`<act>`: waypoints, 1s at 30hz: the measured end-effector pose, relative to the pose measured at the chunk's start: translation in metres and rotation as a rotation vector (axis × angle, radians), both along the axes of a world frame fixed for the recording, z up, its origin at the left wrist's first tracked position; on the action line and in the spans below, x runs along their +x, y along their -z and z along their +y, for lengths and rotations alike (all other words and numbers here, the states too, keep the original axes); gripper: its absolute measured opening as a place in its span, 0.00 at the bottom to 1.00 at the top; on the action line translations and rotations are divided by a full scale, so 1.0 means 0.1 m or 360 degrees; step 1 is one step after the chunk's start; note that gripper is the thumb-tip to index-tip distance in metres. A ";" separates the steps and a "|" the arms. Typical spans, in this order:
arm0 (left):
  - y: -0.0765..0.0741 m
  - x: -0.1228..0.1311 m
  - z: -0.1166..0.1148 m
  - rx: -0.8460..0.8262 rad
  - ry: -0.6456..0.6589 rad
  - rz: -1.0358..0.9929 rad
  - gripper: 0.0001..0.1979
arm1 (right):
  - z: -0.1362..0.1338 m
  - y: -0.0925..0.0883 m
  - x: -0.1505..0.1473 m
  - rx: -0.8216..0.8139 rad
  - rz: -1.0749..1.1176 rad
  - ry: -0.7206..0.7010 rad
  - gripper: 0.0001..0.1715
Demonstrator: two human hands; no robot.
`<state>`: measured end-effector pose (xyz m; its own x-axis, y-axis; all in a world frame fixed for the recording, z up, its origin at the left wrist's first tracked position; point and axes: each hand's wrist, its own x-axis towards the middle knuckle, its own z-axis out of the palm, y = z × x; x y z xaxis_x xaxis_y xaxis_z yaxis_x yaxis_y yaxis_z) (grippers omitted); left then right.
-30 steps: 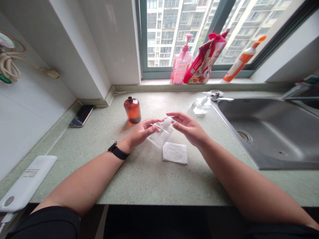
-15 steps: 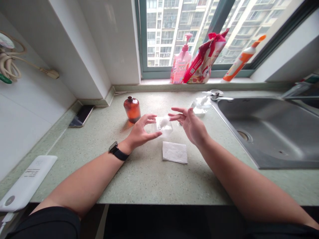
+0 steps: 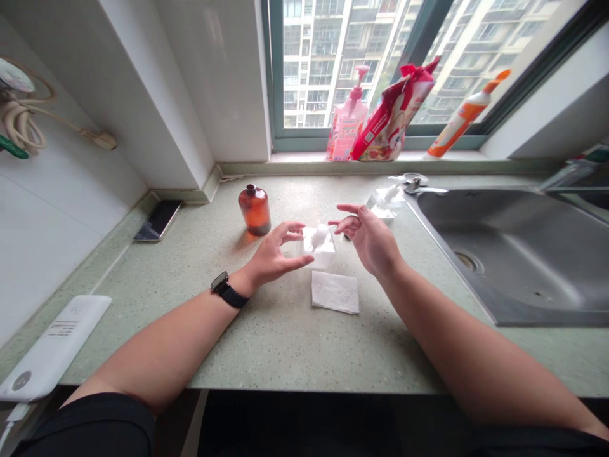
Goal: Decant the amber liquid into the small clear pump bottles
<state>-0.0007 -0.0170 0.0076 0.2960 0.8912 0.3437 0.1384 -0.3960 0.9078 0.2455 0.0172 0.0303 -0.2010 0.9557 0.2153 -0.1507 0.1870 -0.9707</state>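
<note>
A clear square bottle (image 3: 320, 257) with a white nozzle-like top (image 3: 320, 236) stands upright on the counter between my hands. My left hand (image 3: 273, 255) is at its left side, thumb and fingers spread apart; whether the fingertips touch it I cannot tell. On the right, my right hand (image 3: 373, 241) is raised with its fingers loosely extended, fingertips close to the bottle and nothing in them. A small dark thing, partly hidden, lies behind the right fingers. In front of the bottle is a folded white tissue (image 3: 335, 292). An uncapped amber bottle (image 3: 254, 211) stands behind my left hand.
Another clear pump bottle (image 3: 386, 202) stands by the steel sink (image 3: 523, 254). A phone (image 3: 158, 221) and a white power bank (image 3: 57, 346) lie at left. On the sill are a pink pump bottle (image 3: 346, 130), a red bag (image 3: 392, 120) and an orange-white bottle (image 3: 461, 120).
The clear bottle has shifted slightly right relative to the tissue, and its top appears sharper. My left hand has edged right with it. My right hand's fingers have curled a little.
</note>
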 end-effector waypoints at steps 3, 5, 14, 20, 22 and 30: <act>0.00 -0.01 0.01 -0.0074 0.0036 -0.0071 0.31 | 0.00 -0.02 0.04 0.0071 -0.0070 -0.0181 0.26; 0.01 -0.02 0.01 -0.0116 0.0102 -0.0101 0.31 | -0.05 -0.05 0.03 0.0136 -0.0230 -0.0367 0.30; -0.06 0.00 -0.01 0.0113 0.0142 0.0111 0.31 | -0.09 0.00 -0.06 0.0360 -0.0514 -0.0297 0.18; -0.11 0.05 -0.11 0.0468 -0.0240 0.0476 0.35 | -0.14 0.10 -0.15 0.0494 -0.0643 0.0080 0.20; -0.10 0.08 -0.14 0.0564 -0.0320 0.0550 0.36 | -0.18 0.09 -0.18 0.0547 -0.0704 0.0186 0.20; -0.12 0.08 -0.16 0.0881 -0.0520 0.0645 0.35 | -0.21 0.11 -0.17 0.0707 -0.0628 0.0137 0.36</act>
